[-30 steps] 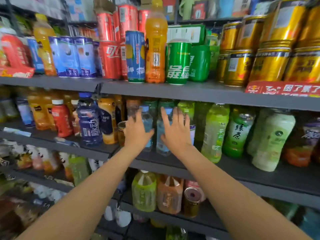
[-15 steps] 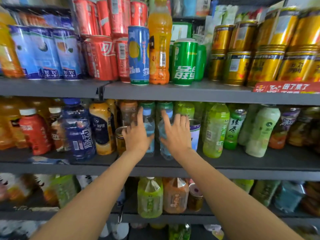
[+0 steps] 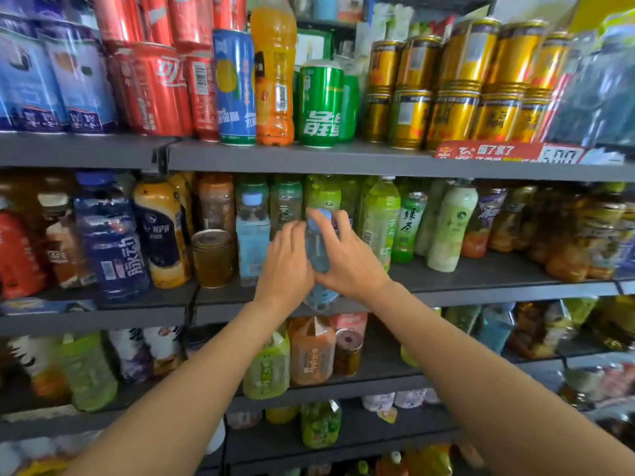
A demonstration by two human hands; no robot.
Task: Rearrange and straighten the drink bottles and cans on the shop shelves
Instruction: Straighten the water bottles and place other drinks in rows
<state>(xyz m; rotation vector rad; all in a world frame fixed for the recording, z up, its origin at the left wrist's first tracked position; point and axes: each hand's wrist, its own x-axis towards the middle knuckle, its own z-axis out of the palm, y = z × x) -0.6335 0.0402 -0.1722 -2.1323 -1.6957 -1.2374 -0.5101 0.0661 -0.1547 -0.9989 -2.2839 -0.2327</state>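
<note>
Both hands [image 3: 318, 259] round clear bottle [image 3: 318, 250] (blue-capped)

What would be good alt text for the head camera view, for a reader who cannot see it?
Two bare hands, left and right, grip one clear water bottle with a pale blue cap, holding it at the front edge of the middle shelf in a shop. Around it stand tea and juice bottles; the shelf above holds red, blue, green and gold cans.

2 hands [image 3: 287, 266] grip 1 clear bottle [image 3: 318, 250].
</note>
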